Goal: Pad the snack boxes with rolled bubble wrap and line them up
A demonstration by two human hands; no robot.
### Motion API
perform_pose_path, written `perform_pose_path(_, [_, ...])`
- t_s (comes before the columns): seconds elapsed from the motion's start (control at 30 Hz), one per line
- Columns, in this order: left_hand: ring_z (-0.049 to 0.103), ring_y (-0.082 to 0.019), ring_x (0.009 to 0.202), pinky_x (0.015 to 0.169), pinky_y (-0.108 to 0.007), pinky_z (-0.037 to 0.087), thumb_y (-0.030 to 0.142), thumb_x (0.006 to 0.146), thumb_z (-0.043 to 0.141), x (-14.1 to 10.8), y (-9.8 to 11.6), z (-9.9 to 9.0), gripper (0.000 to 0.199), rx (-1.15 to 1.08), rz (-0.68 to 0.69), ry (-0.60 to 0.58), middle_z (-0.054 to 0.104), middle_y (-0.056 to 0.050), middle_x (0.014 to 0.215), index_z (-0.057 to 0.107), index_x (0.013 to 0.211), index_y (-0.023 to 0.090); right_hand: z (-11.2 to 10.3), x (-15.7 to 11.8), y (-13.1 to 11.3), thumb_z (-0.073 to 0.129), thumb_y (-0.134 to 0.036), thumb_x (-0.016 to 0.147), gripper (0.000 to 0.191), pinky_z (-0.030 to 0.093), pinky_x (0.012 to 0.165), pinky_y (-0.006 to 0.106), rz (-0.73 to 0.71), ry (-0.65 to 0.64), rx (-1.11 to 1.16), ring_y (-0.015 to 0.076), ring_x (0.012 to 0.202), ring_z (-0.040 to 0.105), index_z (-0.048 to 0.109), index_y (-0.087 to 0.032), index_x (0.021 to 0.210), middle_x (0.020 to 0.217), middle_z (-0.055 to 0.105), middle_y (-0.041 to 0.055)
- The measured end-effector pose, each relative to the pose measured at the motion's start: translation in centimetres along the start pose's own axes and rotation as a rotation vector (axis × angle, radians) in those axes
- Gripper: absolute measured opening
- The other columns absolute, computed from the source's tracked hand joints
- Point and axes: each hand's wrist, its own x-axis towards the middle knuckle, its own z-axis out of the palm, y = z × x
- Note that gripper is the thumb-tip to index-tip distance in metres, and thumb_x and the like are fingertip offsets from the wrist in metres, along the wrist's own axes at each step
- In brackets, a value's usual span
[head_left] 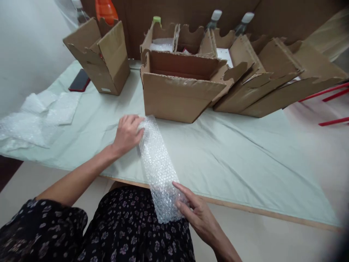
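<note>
So there's a long strip of bubble wrap (160, 163) running at a slant from the bench (245, 160) toward the person, and its near end pokes out past the bench edge, over the dark floral clothing (128, 233). The left hand (128, 134) has the far end, fingers curled and the thumb closed in on the wrap, pinching it. The right hand (199, 214) is at the near end, index finger lying on the top face and thumb against the side, the two a bit spread. Can't really tell if that one is gripping or just touching.

Just past the far end of the wrap sits an open cardboard box (182, 98), with more open cardboard compartments behind it and leaning cardboard boxes (256, 83) off to its right. Another open box (114, 69) stands over on the left with an orange bottle (106, 11) behind it, and a phone (79, 80) lies beside that box. A loose pile of bubble wrap pieces (29, 123) is spread on the bench's left side, well apart from the strip.
</note>
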Motion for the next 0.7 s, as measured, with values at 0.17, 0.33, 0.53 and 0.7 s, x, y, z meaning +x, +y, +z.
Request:
perform_pose_path(0.17, [0.064, -0.023, 0.098, 0.091, -0.041, 0.051, 0.019, 0.099, 0.055, -7.6, 3.8, -2.1, 0.018, -0.438, 0.333, -0.252, 0.073, -0.007, 0.099, 0.07, 0.109, 0.019, -1.4, 0.8, -1.5, 0.066, -0.046, 0.095, 0.026, 0.06, 0.089, 0.042, -0.074, -0.193, 0.107, 0.0237, 0.095, 0.074, 0.081, -0.031, 0.11, 0.105, 0.081, 0.0056])
perform_pose_path(0.33, [0.065, -0.025, 0.104, 0.099, -0.047, 0.049, 0.038, 0.107, 0.042, -9.7, 3.9, -2.5, 0.046, -0.715, 0.19, -0.376, 0.074, -0.009, 0.11, 0.048, 0.149, 0.022, -1.5, 3.3, -4.2, 0.074, -0.05, 0.088, 0.03, 0.057, 0.07, 0.032, -0.094, -0.179, 0.362, 0.0181, 0.076, 0.069, 0.08, -0.025, 0.105, 0.091, 0.078, 0.0053])
perform_pose_path(0.53, [0.066, -0.027, 0.112, 0.098, -0.046, 0.055, 0.038, 0.105, 0.046, -11.5, 4.2, -1.8, 0.075, -0.694, -0.019, -0.223, 0.071, -0.012, 0.114, 0.01, 0.168, 0.02, 0.2, 10.4, -6.5, 0.066, -0.06, 0.089, 0.048, 0.059, 0.085, 0.04, -0.097, -0.103, 0.681, 0.0292, 0.123, 0.068, 0.068, -0.024, 0.121, 0.131, 0.073, 0.0138])
perform_pose_path(0.7, [0.063, -0.026, 0.11, 0.098, -0.046, 0.054, 0.026, 0.101, 0.055, -12.4, 5.7, -1.4, 0.056, -0.489, -0.075, -0.021, 0.07, -0.011, 0.113, 0.043, 0.156, 0.023, 0.8, 13.1, -6.5, 0.071, -0.055, 0.087, 0.046, 0.059, 0.079, 0.034, 0.014, -0.135, 0.643, 0.0274, 0.123, 0.068, 0.064, -0.023, 0.119, 0.133, 0.072, 0.0144])
